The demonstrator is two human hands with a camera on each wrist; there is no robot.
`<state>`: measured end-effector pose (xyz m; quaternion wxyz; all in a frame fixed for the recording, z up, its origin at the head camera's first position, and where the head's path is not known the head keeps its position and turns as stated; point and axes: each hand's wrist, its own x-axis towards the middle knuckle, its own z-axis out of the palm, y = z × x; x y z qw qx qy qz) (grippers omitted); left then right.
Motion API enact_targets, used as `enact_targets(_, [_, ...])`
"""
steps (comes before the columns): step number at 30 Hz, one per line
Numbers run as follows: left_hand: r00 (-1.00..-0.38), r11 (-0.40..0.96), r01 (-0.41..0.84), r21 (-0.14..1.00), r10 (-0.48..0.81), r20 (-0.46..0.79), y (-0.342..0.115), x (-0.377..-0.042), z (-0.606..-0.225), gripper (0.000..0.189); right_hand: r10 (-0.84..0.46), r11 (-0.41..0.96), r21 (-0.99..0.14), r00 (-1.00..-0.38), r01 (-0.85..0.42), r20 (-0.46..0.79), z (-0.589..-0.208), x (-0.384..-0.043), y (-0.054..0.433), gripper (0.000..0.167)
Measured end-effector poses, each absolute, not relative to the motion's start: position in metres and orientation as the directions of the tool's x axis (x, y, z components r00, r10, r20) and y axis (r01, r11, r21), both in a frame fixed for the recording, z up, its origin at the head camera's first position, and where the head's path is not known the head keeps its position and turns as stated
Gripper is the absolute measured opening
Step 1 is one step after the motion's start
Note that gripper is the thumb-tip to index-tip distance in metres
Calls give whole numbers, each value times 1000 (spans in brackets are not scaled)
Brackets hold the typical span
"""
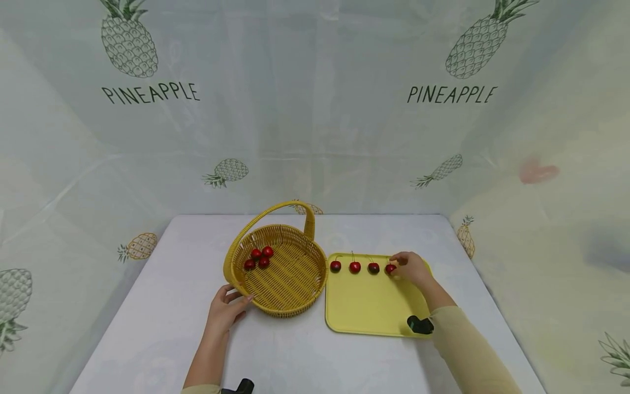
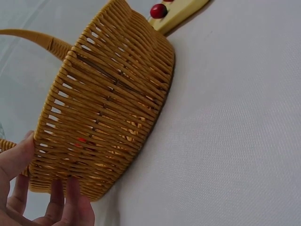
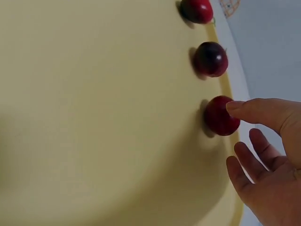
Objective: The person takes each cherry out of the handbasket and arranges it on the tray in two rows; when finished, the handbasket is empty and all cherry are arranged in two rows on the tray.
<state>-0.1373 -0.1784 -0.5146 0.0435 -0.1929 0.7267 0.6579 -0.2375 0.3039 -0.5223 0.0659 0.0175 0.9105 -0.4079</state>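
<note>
At the left, a yellow woven basket [image 1: 280, 290] with a tall handle holds several red cherries [image 1: 263, 262]. My left hand [image 1: 227, 312] grips its near left side, thumb at the rim and fingers beneath against the weave [image 2: 103, 113]. A yellow tray [image 1: 374, 306] lies to the right, carrying a row of cherries along its far edge. The rightmost cherry [image 3: 220, 117] is pinched by my right hand [image 1: 410, 269]. In the right wrist view, the thumb overlaps that cherry, three other fingers spread below it, and the index finger is hidden.
Three more cherries stand left of the pinched one: a dark one [image 1: 373, 268], a bright red one [image 1: 355, 267] and another [image 1: 336, 266] beside the basket. The white table [image 1: 285, 355] ends at a pineapple-print curtain [image 1: 315, 137]. The basket's handle [image 1: 268, 210] arches over its far side.
</note>
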Motion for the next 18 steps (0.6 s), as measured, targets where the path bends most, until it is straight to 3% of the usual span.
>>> enact_targets(18, [-924,62,-336,940,-214,-316,-180,-139,-516,64,-276,621,-777,-957,-107,-89,-471,-237,256,36])
